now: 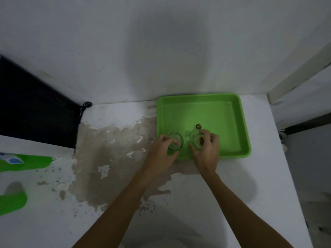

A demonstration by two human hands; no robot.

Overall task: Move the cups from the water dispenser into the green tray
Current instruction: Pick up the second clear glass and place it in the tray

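A green tray (231,122) lies on a white counter against the wall. Two clear glass cups stand upright in its near left part. My left hand (161,153) wraps around the left cup (176,141) from the left side. My right hand (206,151) grips the right cup (198,142) from the right, fingers curled over its rim. Both cups rest on or just above the tray floor; I cannot tell which. A small round mark (198,126) sits on the tray floor just behind the right cup.
The counter surface (111,158) is worn, with peeling white paint and a brown patch left of the tray. A black object (35,108) with a cord sits at the far left. Green and white items (16,161) lie at the left edge. The counter's right edge (279,151) drops off.
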